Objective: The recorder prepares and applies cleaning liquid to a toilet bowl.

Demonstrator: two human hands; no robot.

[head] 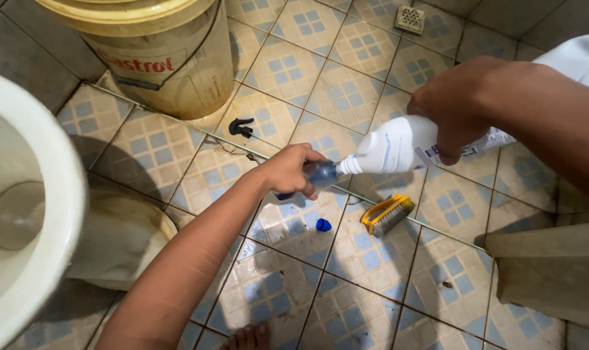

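Nearest us, bare toes (248, 337) at the bottom edge, on a tiled floor (372, 259) patterned with blue squares on cream; the tiles are wet-looking and spotted with dirt, grout lines dark. At left, the white bowl of a toilet (22, 194), its base standing on the floor.

Our left hand (293, 172) reaches out low over the tiles, its grip closed around a small clear blue-tinted bottle (320, 174) held near the floor. Our right hand (459, 107) comes in from the right, its grip wrapped around a white plastic bottle (391, 148) tipped on its side, its neck meeting the mouth of the small bottle. Both bottles are held above the floor near the middle of the view.

Just below them, a small blue cap (323, 225) lies on a tile, and beside it a yellow-backed scrub brush (387, 214). At right, a low concrete step (553, 272).

Further off, a small black object (240, 126) lies on the tiles near a thin line crossing the floor. Beyond it stands a yellowed plastic bucket (158, 58) with a wire handle. At the far side, a square floor drain (409, 19); a white container (576, 59) shows at the upper right edge.
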